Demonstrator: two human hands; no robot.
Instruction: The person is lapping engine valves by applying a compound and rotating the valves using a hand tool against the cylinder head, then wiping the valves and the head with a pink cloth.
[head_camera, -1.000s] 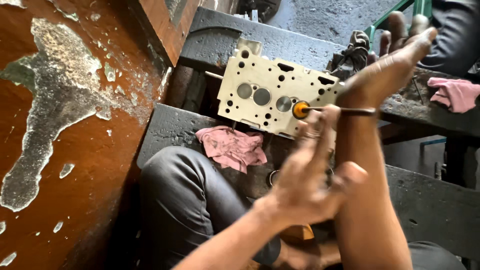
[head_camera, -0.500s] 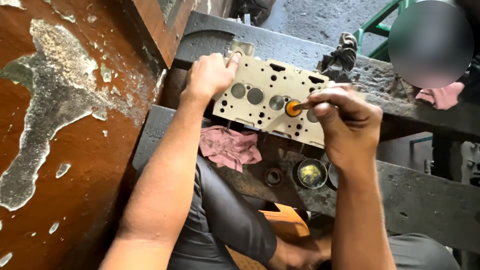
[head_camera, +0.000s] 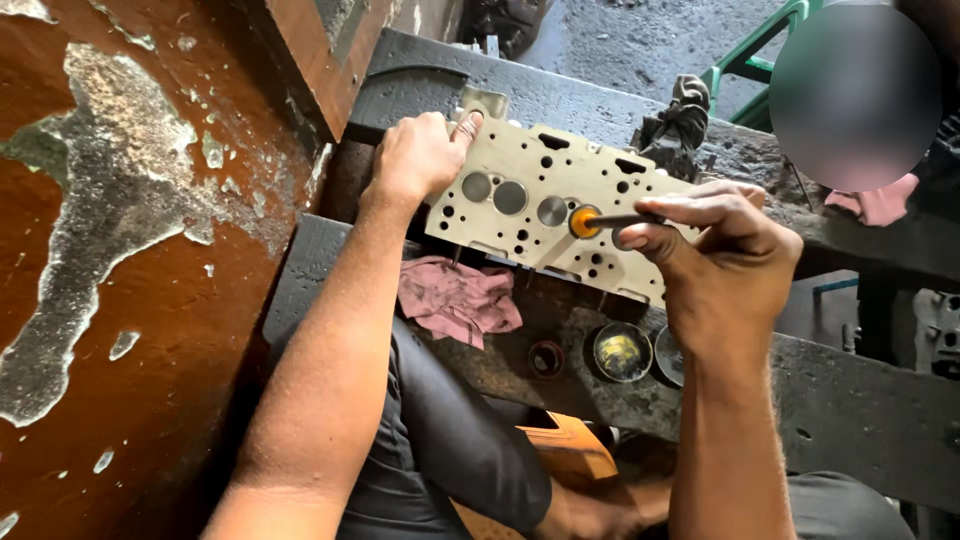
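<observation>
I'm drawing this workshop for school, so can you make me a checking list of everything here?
Surface: dark, grimy metal bench, greasy and worn.
Job's things: pale metal engine head with round valves and holes, lying tilted on the bench; a stick tool with an orange cup pressed on one valve.
Clutter: pink rag below the head; small round tin of yellowish paste; dark cloth behind.
Hands: left hand grips the head's top corner; right hand pinches the stick.
Cables: nothing seen.
Surroundings: rusty brown wall with peeling patches; green metal frame; another person beside.
</observation>
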